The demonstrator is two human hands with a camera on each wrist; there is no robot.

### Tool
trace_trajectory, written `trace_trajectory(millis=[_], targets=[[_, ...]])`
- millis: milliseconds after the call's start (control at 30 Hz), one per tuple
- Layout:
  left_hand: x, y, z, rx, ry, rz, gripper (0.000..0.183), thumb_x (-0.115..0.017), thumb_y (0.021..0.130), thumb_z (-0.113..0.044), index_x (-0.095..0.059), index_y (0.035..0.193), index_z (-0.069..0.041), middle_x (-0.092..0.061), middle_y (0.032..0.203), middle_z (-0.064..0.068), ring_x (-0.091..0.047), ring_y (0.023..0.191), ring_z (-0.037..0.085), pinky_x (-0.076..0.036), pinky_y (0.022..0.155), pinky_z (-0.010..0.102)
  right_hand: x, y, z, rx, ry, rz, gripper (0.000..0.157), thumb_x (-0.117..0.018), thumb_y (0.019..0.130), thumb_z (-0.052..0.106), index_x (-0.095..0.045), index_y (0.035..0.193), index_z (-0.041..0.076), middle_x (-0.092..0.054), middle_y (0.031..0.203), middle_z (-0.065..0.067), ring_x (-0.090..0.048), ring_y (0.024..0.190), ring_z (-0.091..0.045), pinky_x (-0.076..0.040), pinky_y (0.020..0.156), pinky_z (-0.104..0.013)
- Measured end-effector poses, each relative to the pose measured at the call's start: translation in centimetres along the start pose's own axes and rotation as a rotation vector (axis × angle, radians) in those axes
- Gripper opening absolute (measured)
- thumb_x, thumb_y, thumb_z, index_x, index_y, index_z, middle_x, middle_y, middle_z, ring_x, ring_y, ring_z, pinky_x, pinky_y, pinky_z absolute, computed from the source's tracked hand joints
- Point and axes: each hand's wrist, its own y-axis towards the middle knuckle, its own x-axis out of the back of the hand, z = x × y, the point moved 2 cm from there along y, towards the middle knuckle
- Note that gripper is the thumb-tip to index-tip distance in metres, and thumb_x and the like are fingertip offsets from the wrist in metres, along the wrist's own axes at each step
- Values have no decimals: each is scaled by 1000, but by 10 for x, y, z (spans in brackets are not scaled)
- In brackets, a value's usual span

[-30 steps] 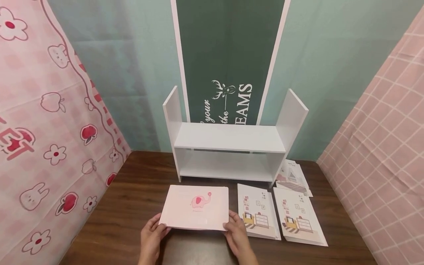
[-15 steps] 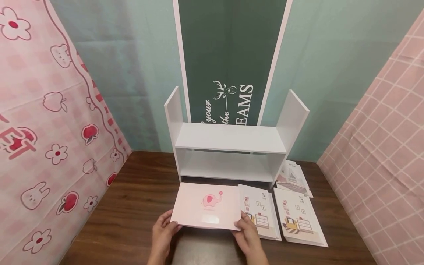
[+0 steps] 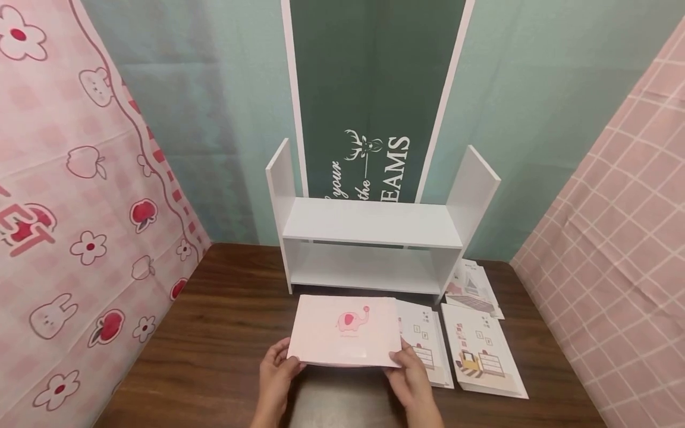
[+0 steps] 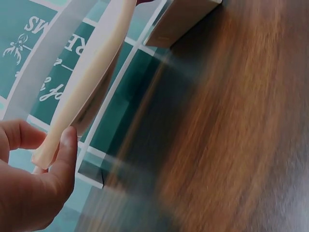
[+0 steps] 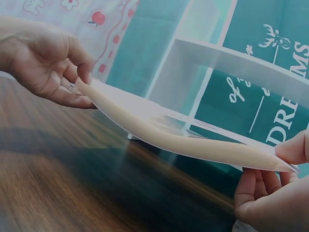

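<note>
A pink notebook (image 3: 332, 345) with an elephant on its cover is held level above the table by both hands. My left hand (image 3: 278, 371) pinches its near left corner, thumb on top and fingers beneath. At the near right corner my right hand (image 3: 411, 375) pinches it the same way. The right wrist view shows the notebook (image 5: 193, 147) sagging in a curve between the two hands, its cream page edges visible. The notebook covers part of a white booklet (image 3: 436, 356) lying on the table at its right.
A white two-tier shelf (image 3: 369, 220) stands behind the notebook on the brown wooden table (image 3: 203, 333). Another white booklet (image 3: 484, 351) lies farther right, with more booklets (image 3: 473, 288) behind it beside the shelf. Patterned cloth (image 3: 75, 196) hangs at the left.
Both hands have carried the pink notebook to the right, so it now overlaps the nearer white booklet in the head view. The grip at both corners stays the same.
</note>
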Motion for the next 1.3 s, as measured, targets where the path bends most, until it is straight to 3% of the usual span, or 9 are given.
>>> trace_trajectory(millis=[167, 267, 400, 500, 667, 900, 1000, 1133, 1300], targets=[[-14, -12, -15, -3, 25, 47, 50, -54, 73, 7, -41, 122, 8, -54, 102, 20, -61, 79, 20, -55, 68, 32, 3, -2, 6, 12, 18, 3, 57, -28, 84, -11, -16, 139, -7, -57, 115, 1, -49, 108, -12, -31, 92, -28], [-23, -22, -32, 16, 42, 58, 51, -52, 73, 9, -40, 123, 9, -53, 104, 21, -60, 79, 19, -54, 69, 31, 3, -4, 10, 12, 20, 17, 53, -27, 86, -10, -18, 138, -4, -56, 116, 1, -47, 110, -13, -26, 93, -31], [-35, -35, -59, 41, 38, 75, 54, -49, 73, 13, -38, 125, 14, -51, 107, 26, -58, 79, 20, -54, 69, 32, 2, -7, 18, 24, 24, 21, 48, -27, 86, -9, -24, 133, 0, -55, 117, 1, -48, 110, -12, -29, 93, -32], [-39, -37, -68, 61, 36, 88, 55, -49, 73, 14, -38, 127, 12, -51, 108, 24, -58, 80, 19, -54, 71, 32, 2, -8, 23, 38, 50, 36, 41, -27, 87, -10, -33, 125, 4, -58, 114, 0, -52, 108, -14, -34, 92, -32], [-43, -38, -77, 56, 23, 102, 56, -48, 72, 14, -38, 127, 11, -50, 108, 23, -58, 81, 20, -54, 72, 32, 3, -10, 30, 52, 99, 145, 40, -26, 89, -11, -49, 115, 10, -61, 112, -3, -53, 103, -16, -38, 88, -33], [-47, -40, -93, 19, -12, 130, 55, -49, 71, 15, -39, 125, 11, -50, 105, 21, -58, 80, 19, -54, 71, 31, -1, -13, 38, 77, 95, 226, 39, -26, 91, -10, -50, 114, 10, -61, 110, -6, -55, 97, -18, -37, 83, -33], [-48, -40, -101, -3, -17, 128, 53, -50, 72, 15, -40, 124, 12, -50, 103, 22, -58, 79, 19, -54, 70, 30, -7, -14, 42, 109, 55, 191, 36, -27, 91, -11, -49, 113, 8, -61, 106, -7, -56, 91, -18, -40, 78, -33], [-48, -39, -110, -32, -7, 134, 52, -50, 72, 14, -41, 123, 12, -50, 104, 23, -58, 81, 20, -54, 70, 30, -17, -14, 50, 163, -63, 45, 33, -35, 87, -12, -45, 115, 3, -59, 102, -6, -56, 86, -16, -44, 73, -32], [-52, -39, -119, -38, 3, 158, 52, -50, 73, 14, -41, 123, 10, -49, 106, 24, -58, 82, 22, -54, 71, 31, -23, -14, 58, 144, -131, -59, 37, -37, 85, -12, -38, 120, 0, -57, 106, -5, -57, 91, -15, -47, 76, -31]])
